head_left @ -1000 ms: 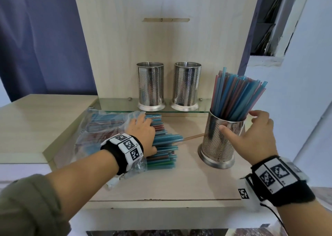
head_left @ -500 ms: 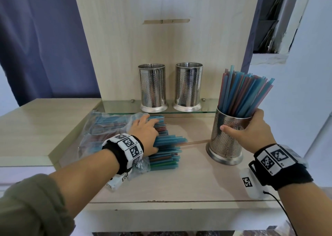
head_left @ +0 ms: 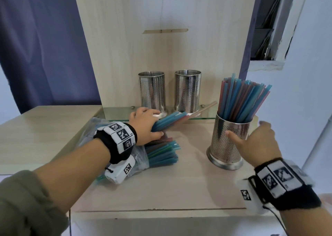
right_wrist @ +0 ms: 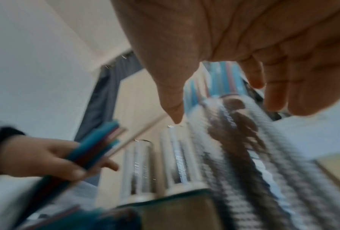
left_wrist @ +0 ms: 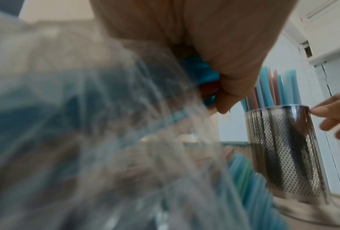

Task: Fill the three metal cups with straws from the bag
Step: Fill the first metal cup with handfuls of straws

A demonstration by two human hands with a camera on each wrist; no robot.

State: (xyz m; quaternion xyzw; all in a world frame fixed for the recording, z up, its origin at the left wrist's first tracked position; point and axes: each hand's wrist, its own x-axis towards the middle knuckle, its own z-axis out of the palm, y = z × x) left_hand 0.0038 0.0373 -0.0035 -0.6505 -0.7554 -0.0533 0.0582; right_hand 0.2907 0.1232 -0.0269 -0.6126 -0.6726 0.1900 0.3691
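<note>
The left hand [head_left: 143,126] grips a bunch of straws [head_left: 170,120] just above the bag [head_left: 89,140], its fingertips hidden. The right hand [head_left: 255,142] spreads loosely beside the filled cup [head_left: 228,145]; contact is unclear through blur. Two empty cups [head_left: 152,91] stand beyond.

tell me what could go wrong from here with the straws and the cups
1. The left hand grips a loose bundle of straws near one end; some could slide out.
2. The bundle's tips point toward the two empty cups on the glass shelf and might knock one.
3. The filled cup holds leaning straws, and the right hand is not gripping it.
</note>
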